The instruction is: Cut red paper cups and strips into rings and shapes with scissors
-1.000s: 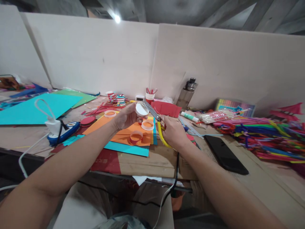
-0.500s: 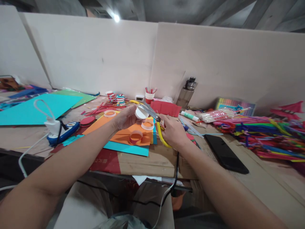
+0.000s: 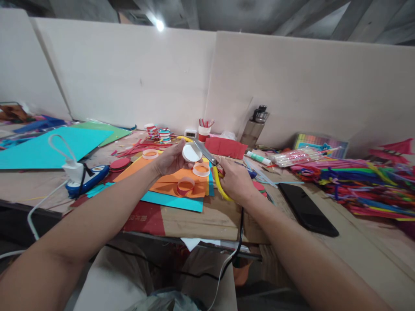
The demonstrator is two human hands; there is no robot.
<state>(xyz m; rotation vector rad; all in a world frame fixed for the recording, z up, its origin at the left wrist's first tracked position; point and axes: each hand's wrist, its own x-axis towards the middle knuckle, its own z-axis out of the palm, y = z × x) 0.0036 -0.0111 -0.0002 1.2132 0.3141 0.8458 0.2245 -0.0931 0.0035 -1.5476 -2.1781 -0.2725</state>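
My left hand (image 3: 174, 159) is closed on a small white paper cup (image 3: 192, 153), its round face tilted toward me. My right hand (image 3: 234, 178) grips the yellow handles of a pair of scissors (image 3: 206, 152), whose metal blades lie against the cup's right edge. Whether a blade has cut into the paper, I cannot tell. Beneath the hands, paper rings rest on orange sheets (image 3: 165, 169): one white ring (image 3: 201, 169) just under the cup, one red and white ring (image 3: 186, 186) nearer me, and another ring (image 3: 150, 154) to the left.
Turquoise card (image 3: 42, 147) covers the left side, near a blue power strip (image 3: 87, 179). A black phone (image 3: 306, 208) lies right of my forearm. Pipe cleaners (image 3: 359, 185) are heaped at the right. Behind stand a bottle (image 3: 254, 127) and a cup of sticks (image 3: 204, 132).
The white cup has turned a little, showing more of its round face, and sits slightly lower left. The scissors have shifted slightly with it. Both hands keep their hold.
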